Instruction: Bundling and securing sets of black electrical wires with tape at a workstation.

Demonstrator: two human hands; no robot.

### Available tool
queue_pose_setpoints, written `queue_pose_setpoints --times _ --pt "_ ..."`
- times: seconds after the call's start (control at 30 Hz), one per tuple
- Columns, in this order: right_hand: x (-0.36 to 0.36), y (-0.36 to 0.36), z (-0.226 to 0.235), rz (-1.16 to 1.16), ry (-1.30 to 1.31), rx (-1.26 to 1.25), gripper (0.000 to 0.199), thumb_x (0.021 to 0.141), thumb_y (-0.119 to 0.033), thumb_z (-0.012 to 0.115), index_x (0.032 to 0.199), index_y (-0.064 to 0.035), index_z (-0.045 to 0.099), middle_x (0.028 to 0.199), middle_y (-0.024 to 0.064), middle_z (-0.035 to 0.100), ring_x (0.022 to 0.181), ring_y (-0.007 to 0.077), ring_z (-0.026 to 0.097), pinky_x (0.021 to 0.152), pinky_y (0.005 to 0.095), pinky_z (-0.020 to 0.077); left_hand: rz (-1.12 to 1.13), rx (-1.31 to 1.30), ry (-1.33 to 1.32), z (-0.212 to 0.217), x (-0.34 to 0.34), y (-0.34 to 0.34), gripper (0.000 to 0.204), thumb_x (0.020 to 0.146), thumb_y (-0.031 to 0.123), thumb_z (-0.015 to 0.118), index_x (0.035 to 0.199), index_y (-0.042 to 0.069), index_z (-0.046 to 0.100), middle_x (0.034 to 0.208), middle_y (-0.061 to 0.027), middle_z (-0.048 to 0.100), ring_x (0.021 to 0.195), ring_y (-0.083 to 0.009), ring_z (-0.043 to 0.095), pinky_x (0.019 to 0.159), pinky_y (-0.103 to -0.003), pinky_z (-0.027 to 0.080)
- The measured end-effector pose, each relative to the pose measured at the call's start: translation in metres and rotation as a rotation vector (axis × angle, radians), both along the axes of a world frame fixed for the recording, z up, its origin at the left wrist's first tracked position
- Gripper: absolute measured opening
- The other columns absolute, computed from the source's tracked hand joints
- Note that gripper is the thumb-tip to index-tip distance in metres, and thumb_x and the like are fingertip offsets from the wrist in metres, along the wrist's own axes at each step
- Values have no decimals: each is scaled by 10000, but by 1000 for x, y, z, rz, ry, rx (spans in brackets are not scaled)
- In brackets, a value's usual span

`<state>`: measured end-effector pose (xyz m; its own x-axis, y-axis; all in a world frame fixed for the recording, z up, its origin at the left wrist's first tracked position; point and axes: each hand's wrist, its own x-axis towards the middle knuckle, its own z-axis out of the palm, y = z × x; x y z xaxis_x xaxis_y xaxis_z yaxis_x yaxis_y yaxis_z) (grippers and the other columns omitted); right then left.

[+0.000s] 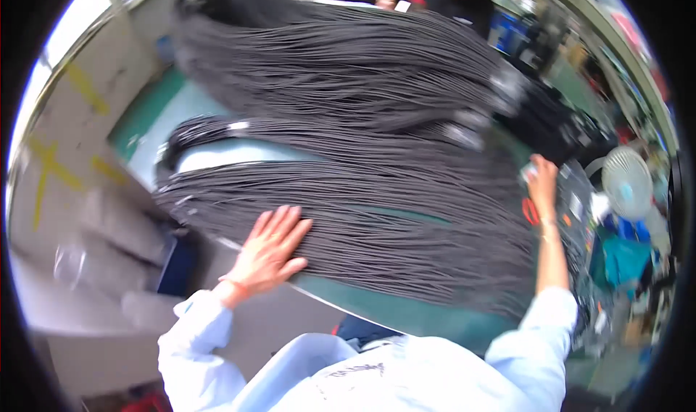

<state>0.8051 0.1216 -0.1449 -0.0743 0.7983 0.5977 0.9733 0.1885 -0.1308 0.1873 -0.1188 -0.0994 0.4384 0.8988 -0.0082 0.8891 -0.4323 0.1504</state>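
Resting flat, fingers spread wide and holding nothing, left hand [270,250] on the near edge of the nearest bundle of dark cords [377,216]: thin, grey-black strands, matte and stringy, combed side by side into a broad, slightly fanned sheet across the counter [406,314]. Palm down on the strands, fingertips pointing up and to the right, a thin orange band at the wrist, pale blue sleeve [196,332] of smooth woven cloth bunched behind it. Reaching far out over the right end of the same sheet, right hand [542,174], arm bare from a rolled pale blue cuff, fingers curled around a small pale object; blurred, so cannot tell what object or how firm the hold. Lying beyond the nearest sheet, a second band of identical cords [326,140], with small pale tags at its ends, and farther still a third, thicker mass [341,57] heaped in a long curved sweep toward the upper left. Showing between and below the bundles, smooth teal-green counter surface, with a rounded front edge. Standing off to the right, a small white fan [628,181] with a round wire grille, amid blurred clutter. At the far side, another person's dark sleeve [464,6]. To the left, grey floor [72,122] with yellow tape marks.
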Motion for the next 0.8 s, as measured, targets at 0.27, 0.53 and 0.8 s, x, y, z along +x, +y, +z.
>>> queue_pose_setpoints --times 0.27,0.53,0.8 --pt "-34 -27 79 -94 -25 178 481 850 -32 648 1303 -33 487 1150 167 577 1134 334 543 968 400 443 291 178 -76 -36 -47 31 753 982 540 382 1492 -6 293 1564 -226 242 1471 -351 190 1206 -427 140" --pt "-357 -52 112 759 697 -698 423 788 -7 725 1174 -7 551 1128 91 618 1035 172 616 918 295 504 347 244 -56 -43 -45 28 736 991 548 344 1474 -7 329 1535 -230 305 1455 -331 246 1202 -421 171" --pt "-630 -2 -14 830 611 -655 639 740 -422 828 1141 7 573 975 173 692 923 273 687 792 353 537 191 229 -90 -37 -52 30 756 958 565 421 1477 22 339 1531 -219 316 1441 -333 281 1192 -446 197"
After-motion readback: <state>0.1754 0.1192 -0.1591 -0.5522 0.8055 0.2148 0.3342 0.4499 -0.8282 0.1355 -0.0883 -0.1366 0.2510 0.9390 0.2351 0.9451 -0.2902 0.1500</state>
